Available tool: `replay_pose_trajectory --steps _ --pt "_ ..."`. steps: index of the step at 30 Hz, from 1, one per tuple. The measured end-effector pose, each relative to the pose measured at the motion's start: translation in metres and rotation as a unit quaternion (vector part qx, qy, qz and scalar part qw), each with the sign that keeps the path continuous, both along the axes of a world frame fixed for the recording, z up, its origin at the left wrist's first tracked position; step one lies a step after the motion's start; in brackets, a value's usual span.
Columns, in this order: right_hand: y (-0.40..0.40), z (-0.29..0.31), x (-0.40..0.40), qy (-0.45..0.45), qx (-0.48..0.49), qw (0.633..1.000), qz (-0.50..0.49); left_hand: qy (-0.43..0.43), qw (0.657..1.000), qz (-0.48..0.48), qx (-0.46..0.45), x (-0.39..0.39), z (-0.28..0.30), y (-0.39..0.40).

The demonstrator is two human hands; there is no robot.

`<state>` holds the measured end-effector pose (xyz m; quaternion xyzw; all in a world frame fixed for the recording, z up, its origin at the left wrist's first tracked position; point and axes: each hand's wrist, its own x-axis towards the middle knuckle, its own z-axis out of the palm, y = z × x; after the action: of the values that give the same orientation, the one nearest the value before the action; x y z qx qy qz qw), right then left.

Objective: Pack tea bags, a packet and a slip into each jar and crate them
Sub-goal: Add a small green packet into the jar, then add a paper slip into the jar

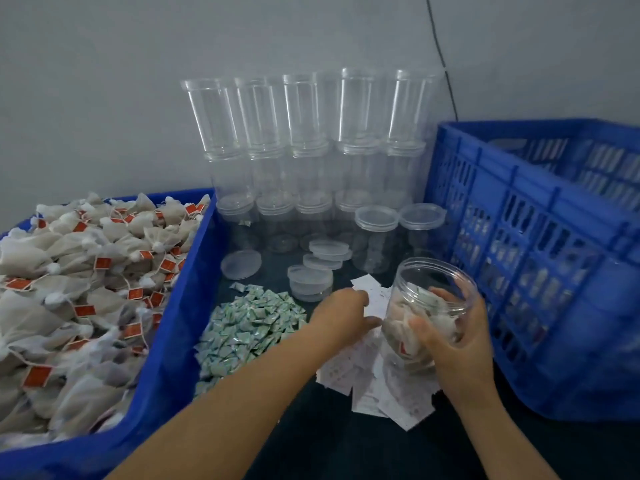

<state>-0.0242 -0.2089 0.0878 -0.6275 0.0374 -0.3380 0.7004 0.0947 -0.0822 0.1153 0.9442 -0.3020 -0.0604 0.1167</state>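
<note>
Right hand (pixel 450 327): we see it gripping the jar (pixel 427 306), tilted, tea bags inside, beside the crate (pixel 540 258).
Left hand (pixel 341 315): on the slips (pixel 377 386); fingers seem to pinch one, blurred.
Packets (pixel 247 323): heaped beside the bin (pixel 180 327).

No print legible (tags (pixel 103 262), slips (pixel 398 403) blurred).

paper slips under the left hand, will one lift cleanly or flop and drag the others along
The paper slips look thin and flat, so one would probably flop when pinched by an edge. They lie overlapped in a loose pile, so neighbours may slide or lift with it. They seem very light; the left hand brushing across could scatter them toward the jar.
</note>
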Motion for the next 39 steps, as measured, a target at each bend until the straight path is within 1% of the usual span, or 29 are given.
replay_pose_trajectory --steps 2,4,7,12,16,24,28,31,34,36,39 --pt "-0.008 -0.003 -0.006 0.012 0.0 1.0 -0.021 0.012 0.999 0.026 -0.015 0.0 -0.012 -0.008" --pt "-0.015 -0.007 -0.011 0.023 -0.004 0.999 -0.038 0.026 0.999 0.042 -0.007 0.001 -0.02 -0.012" --pt "-0.023 -0.017 -0.016 0.034 -0.005 0.998 -0.047 0.022 0.998 0.055 0.002 0.003 -0.024 -0.015" --pt "-0.027 -0.03 -0.019 0.052 -0.009 0.998 -0.046 0.089 0.986 0.098 -0.097 0.005 -0.024 -0.018" --pt "-0.024 -0.035 -0.019 0.054 -0.014 0.997 -0.044 0.09 0.978 0.112 -0.149 0.01 -0.025 -0.016" --pt "-0.024 -0.039 -0.02 0.055 -0.007 0.998 -0.026 0.099 0.97 0.106 -0.193 0.017 -0.022 -0.009" --pt "-0.025 -0.042 -0.018 0.046 -0.011 0.999 -0.02 0.119 0.947 0.123 -0.273 0.014 0.005 -0.008" --pt "-0.025 -0.043 -0.016 0.041 -0.019 0.999 -0.025 0.11 0.934 0.089 -0.327 0.003 0.042 -0.011" --pt "-0.023 -0.043 -0.016 0.037 -0.021 0.999 -0.032 0.119 0.907 0.049 -0.4 -0.013 0.075 -0.018" --pt "-0.023 -0.043 -0.015 0.036 -0.025 0.998 -0.035 0.146 0.891 0.031 -0.428 -0.025 0.087 -0.025" --pt "-0.024 -0.045 -0.015 0.037 -0.021 0.998 -0.038 0.17 0.875 0.017 -0.452 -0.044 0.087 -0.035"
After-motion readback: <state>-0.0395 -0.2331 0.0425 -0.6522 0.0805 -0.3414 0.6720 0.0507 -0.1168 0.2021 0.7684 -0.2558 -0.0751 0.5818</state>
